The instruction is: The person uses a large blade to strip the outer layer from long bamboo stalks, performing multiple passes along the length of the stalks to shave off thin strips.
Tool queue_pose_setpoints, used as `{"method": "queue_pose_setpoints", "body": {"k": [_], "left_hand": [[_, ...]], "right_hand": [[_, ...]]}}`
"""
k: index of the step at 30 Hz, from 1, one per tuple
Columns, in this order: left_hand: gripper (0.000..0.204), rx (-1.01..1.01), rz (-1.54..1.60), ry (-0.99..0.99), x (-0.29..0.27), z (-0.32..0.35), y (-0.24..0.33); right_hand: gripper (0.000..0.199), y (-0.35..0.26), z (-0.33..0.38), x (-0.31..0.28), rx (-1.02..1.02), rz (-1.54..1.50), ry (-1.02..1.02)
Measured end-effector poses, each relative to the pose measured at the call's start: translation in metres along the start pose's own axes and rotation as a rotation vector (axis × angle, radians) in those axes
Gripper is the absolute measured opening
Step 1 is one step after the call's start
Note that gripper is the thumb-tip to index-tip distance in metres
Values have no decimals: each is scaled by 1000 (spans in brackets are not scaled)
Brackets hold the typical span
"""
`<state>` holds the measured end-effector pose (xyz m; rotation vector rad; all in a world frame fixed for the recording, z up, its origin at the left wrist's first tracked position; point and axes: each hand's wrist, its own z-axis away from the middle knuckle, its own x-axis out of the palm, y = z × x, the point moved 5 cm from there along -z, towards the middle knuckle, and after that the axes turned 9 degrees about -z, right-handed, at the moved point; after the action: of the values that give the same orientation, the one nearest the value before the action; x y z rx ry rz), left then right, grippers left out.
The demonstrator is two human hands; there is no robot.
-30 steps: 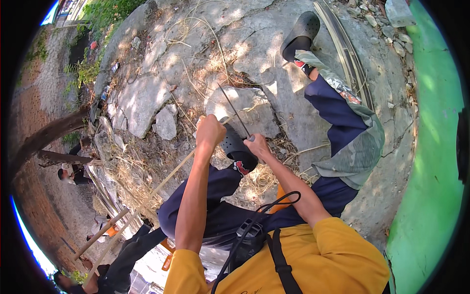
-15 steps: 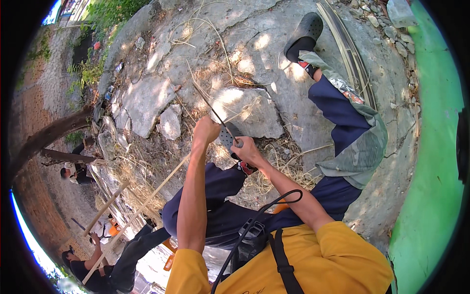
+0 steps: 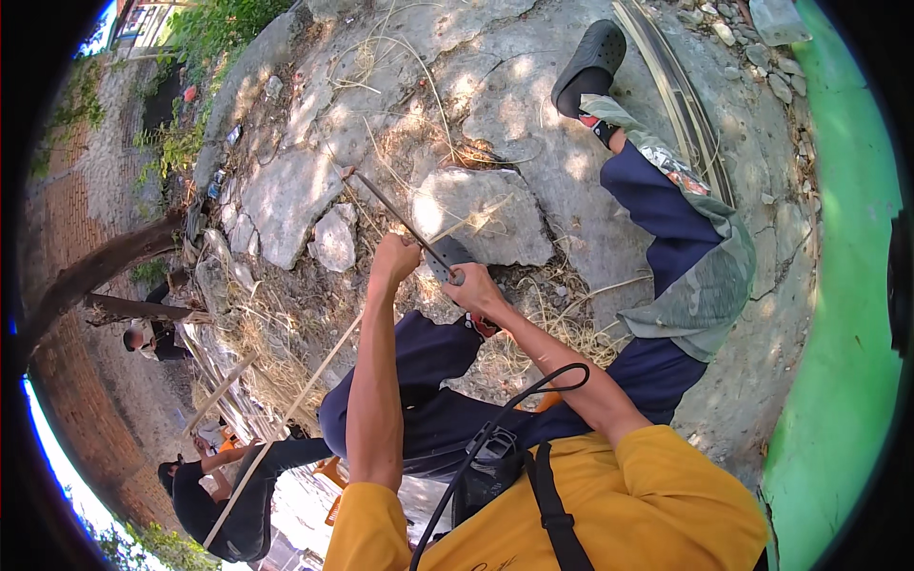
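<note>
Both my hands are closed in front of my bent knees. In my left hand (image 3: pixel 394 261) is a long, pale bamboo strip (image 3: pixel 319 373), running from the lower left up through the fist and out beyond it. My right hand (image 3: pixel 475 288) grips the near end of a narrow, dark, blade-like tool (image 3: pixel 398 215). The tool slants up and left past my left fist, against or just over the strip; I cannot tell whether they touch. Its exact kind is unclear, as it shows nearly edge-on. A grey clog (image 3: pixel 447 255) on my foot is partly hidden behind the hands.
Broken concrete slabs (image 3: pixel 486 217) and dry fibre shavings (image 3: pixel 257 366) cover the ground. Several long strips (image 3: pixel 671 86) lie beside my outstretched foot. A green wall (image 3: pixel 843 238) stands at right. Another person (image 3: pixel 205 495) in dark clothes works at lower left, near a pale pole (image 3: pixel 219 392).
The dark tool has swung, its far end moving left and showing a wider face. My hands have shifted only slightly. At lower left, the other person and the pole appear further right.
</note>
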<state>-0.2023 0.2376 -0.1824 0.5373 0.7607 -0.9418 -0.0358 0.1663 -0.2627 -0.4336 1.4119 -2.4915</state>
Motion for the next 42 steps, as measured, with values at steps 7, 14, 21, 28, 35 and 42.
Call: {"method": "queue_pose_setpoints", "body": {"k": [7, 14, 21, 28, 35, 42], "left_hand": [[30, 0, 139, -54, 11, 8, 10], [32, -43, 106, -106, 19, 4, -5], [30, -55, 118, -128, 16, -5, 10], [26, 58, -55, 49, -14, 2, 34], [31, 112, -113, 170, -15, 0, 49], [28, 140, -136, 153, -14, -9, 43]], "right_hand": [[37, 8, -6, 0, 49, -104, 44], [39, 7, -11, 2, 25, -21, 33], [42, 34, -38, -26, 84, 51, 157], [35, 5, -17, -13, -22, -20, 70], [29, -6, -19, -5, 43, -215, -50], [36, 1, -41, -27, 111, -103, -10]]}}
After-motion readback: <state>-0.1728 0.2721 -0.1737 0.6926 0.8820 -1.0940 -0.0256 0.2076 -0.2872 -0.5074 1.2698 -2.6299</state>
